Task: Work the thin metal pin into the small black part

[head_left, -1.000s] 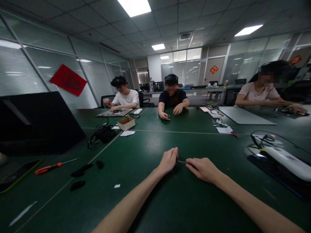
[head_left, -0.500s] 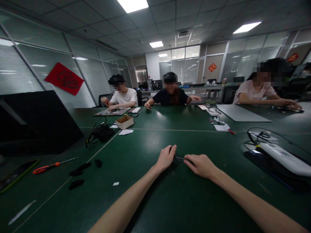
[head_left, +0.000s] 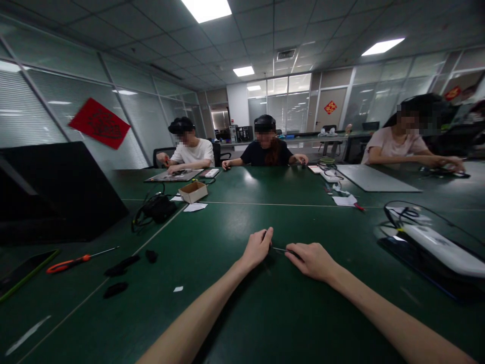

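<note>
Thin metal shaft (head_left: pixel 279 248), light and stiff, probably slippery, best pinched at its dark end: right hand (head_left: pixel 309 261) curled closed on it above the green table (head_left: pixel 265 313); left hand (head_left: pixel 258 248) loosely curled beside its tip, hold unclear.

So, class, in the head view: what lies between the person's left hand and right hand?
In the head view, a thin metal shaft runs from the right hand toward the left hand. The tool's type is too small to tell.

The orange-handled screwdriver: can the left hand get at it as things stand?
Probably yes, with a long sideways stretch. The left hand is well away from the orange-handled screwdriver, but only small black pieces lie between them on the green table, and they look low enough to pass over.
</note>
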`<state>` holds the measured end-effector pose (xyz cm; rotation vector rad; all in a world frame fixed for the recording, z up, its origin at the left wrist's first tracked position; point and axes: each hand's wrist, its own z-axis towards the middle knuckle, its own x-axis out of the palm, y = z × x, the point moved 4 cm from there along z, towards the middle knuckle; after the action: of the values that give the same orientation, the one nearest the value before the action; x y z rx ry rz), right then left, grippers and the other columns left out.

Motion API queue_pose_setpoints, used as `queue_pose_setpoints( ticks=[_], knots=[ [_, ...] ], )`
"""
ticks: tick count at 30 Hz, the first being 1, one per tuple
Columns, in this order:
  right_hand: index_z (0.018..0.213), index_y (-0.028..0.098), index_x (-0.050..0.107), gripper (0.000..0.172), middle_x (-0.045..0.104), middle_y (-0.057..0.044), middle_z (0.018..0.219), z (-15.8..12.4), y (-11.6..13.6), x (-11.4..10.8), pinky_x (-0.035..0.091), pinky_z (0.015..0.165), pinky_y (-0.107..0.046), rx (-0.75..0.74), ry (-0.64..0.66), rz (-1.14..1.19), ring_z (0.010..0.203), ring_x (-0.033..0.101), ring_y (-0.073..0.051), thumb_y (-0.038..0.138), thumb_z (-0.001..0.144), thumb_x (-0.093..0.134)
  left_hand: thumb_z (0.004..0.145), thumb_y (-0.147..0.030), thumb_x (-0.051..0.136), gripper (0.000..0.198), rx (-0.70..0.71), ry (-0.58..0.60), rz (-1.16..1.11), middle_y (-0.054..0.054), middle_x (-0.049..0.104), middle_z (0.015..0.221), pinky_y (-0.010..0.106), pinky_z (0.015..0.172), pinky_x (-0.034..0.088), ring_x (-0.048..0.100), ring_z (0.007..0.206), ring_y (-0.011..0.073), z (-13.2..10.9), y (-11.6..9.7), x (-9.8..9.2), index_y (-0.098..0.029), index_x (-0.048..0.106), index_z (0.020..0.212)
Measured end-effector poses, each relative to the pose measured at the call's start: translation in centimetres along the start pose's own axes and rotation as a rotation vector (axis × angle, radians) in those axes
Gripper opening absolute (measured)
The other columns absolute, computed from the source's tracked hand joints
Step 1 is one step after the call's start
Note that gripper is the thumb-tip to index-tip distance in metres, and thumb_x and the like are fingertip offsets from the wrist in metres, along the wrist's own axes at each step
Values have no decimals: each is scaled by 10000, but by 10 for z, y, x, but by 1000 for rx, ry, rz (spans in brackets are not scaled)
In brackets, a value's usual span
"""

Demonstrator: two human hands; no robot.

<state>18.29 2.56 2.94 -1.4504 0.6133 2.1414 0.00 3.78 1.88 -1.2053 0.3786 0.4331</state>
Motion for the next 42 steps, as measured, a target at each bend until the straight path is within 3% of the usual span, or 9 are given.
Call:
queue_pose_setpoints(
  ticks=[9, 21, 35, 42],
  knots=[
    [1081, 207, 556, 319, 637, -30, 830, 0, 0, 0, 439, 601, -220, -49, 17, 51, 642, 579, -113, 389, 956, 325, 906, -545, 132, 621, -14, -19, 9, 20, 543, 591, 240, 604, 369, 515, 620, 139, 0, 6, 1, -158, 547, 654],
    [1123, 210, 551, 326, 629, -43, 860, 0, 2, 0, 439, 637, -237, -78, 25, 38, 680, 579, -122, 378, 957, 327, 912, -535, 152, 606, -5, -28, 21, 8, 538, 584, 244, 609, 358, 502, 599, 136, 1, 3, 2, -165, 544, 634],
    [1023, 216, 587, 319, 637, -22, 783, -1, 15, 1, 430, 627, -238, 36, -31, 100, 646, 575, -118, 370, 960, 315, 915, -523, 150, 606, 10, -64, 41, 11, 538, 576, 254, 625, 357, 504, 589, 141, 0, 2, 1, -169, 541, 617],
    [970, 196, 597, 346, 631, -17, 727, -5, 13, 1, 390, 577, -210, 82, -49, 87, 586, 554, -96, 366, 968, 296, 899, -555, 141, 631, -47, -66, 57, 29, 550, 566, 259, 605, 357, 510, 574, 152, 0, -3, 1, -172, 535, 587]
  ],
)
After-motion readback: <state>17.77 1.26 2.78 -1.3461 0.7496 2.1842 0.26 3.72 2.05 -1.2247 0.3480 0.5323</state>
